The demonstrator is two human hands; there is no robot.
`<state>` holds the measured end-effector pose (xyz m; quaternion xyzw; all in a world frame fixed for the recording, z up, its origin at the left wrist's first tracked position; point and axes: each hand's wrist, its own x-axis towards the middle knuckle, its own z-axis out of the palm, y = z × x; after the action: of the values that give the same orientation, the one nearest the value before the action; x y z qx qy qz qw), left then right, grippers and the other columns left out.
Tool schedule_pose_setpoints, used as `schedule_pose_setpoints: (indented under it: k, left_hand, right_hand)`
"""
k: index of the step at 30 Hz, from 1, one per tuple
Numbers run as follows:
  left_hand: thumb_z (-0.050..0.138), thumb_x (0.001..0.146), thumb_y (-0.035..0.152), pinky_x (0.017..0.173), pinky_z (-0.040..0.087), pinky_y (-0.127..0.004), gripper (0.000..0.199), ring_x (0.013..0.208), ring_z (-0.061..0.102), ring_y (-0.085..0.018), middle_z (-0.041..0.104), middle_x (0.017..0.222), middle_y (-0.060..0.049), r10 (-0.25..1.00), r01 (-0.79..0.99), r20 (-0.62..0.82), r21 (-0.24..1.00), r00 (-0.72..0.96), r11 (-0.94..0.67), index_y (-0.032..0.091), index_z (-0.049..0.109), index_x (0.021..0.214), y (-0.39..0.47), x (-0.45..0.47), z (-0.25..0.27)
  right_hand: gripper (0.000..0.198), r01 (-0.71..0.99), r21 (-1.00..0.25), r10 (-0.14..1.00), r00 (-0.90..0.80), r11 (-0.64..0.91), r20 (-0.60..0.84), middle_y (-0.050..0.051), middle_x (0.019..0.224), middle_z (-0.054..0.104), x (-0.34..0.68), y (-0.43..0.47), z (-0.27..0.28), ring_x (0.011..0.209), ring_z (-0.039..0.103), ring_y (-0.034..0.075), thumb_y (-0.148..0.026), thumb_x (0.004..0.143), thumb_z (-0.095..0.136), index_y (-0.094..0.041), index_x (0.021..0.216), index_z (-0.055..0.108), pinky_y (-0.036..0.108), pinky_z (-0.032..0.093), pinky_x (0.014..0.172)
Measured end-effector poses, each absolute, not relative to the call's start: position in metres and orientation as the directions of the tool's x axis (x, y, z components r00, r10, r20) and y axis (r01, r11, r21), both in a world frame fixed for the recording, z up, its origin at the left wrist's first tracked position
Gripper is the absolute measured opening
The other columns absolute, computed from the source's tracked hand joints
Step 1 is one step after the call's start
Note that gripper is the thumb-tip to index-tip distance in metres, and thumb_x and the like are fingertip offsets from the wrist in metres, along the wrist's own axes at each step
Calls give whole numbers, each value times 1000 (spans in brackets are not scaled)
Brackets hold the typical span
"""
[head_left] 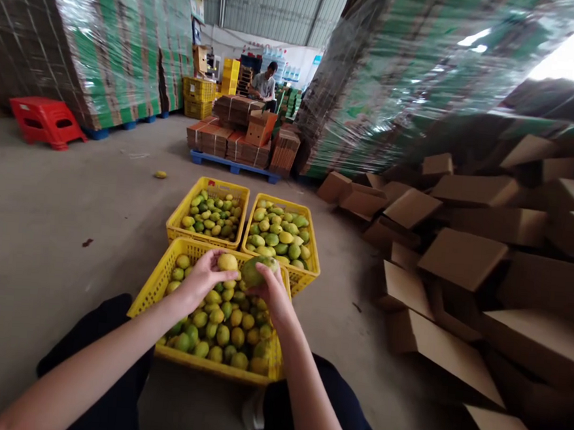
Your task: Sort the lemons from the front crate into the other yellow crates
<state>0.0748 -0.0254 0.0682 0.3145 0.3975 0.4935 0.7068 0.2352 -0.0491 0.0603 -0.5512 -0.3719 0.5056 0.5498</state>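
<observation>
My left hand [207, 276] is closed on a yellow lemon [227, 262], held above the near yellow crate [151, 289]. Beside it, my right hand [272, 289] grips a larger green lemon [252, 271], its fingers partly hiding the fruit. Many yellow and green lemons [223, 335] fill the near crate below both hands. Just beyond stand two more yellow crates: the far left crate [172, 224] has smaller green and yellow lemons [213, 214], while the far right crate [314, 259] is heaped with larger ones [285, 236].
Loose cardboard boxes [463, 259] are piled on the right. Ahead, flattened cartons [214, 138] sit on a blue pallet [231, 165], with a seated person [265, 86] behind. A red stool [48, 122] stands left; one lemon [160, 175] lies on the floor. Wrapped stacks [122, 40] rise behind.
</observation>
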Motion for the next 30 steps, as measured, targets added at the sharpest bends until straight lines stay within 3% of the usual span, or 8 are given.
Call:
schedule_pose_setpoints:
  k: [3, 6, 10, 16, 23, 30]
  left_hand:
    - [90, 44, 9, 86, 50, -28, 58, 91, 65, -17, 69, 93, -2, 966, -408, -209, 877, 150, 253, 17, 64, 95, -23, 76, 68]
    - [91, 46, 14, 92, 51, -32, 60, 101, 65, -22, 72, 101, -4, 974, -369, -134, 909, 181, 193, 18, 69, 101, -21, 75, 67]
    - [90, 52, 21, 94, 51, -35, 60, 105, 65, -24, 73, 109, -6, 985, -323, -84, 938, 150, 129, 20, 72, 110, -20, 75, 65]
    - [88, 57, 24, 99, 50, -36, 60, 110, 65, -25, 72, 113, -7, 975, -313, -66, 940, 212, 132, 20, 69, 114, -22, 76, 65]
    - [88, 55, 18, 102, 48, -37, 50, 108, 65, -23, 69, 106, -6, 986, -314, 40, 949, 161, 12, 19, 61, 97, -17, 76, 58]
    - [86, 60, 22, 102, 50, -37, 47, 109, 65, -24, 71, 111, -8, 978, -312, 53, 950, 200, 12, 18, 64, 102, -12, 75, 58]
  right_hand:
    - [52, -370, -911, 965, 108, -183, -238, 5, 114, 67, 231, -47, 67, 98, 66, 24, -45, 60, 79, -25, 103, 60, 32, 60, 68]
    - [55, -416, -890, 969, 69, -187, -236, 6, 113, 69, 228, -44, 68, 94, 68, 24, -48, 59, 82, -23, 105, 63, 33, 60, 69]
    - [56, -312, -936, 971, 121, -162, -208, 6, 107, 71, 228, -45, 66, 92, 69, 25, -55, 62, 80, -23, 106, 66, 31, 59, 65]
    - [55, -139, -989, 968, 240, -45, -77, 4, 94, 73, 229, -52, 71, 88, 68, 25, -55, 61, 82, -21, 102, 70, 33, 57, 72]
    - [53, 38, -999, 942, 334, 14, 26, 4, 94, 73, 232, -50, 68, 88, 67, 25, -52, 62, 81, -20, 103, 70, 33, 55, 69]
    - [55, 46, -999, 936, 352, 4, 20, 4, 97, 71, 233, -52, 65, 81, 67, 22, -50, 62, 81, -22, 106, 65, 32, 55, 66]
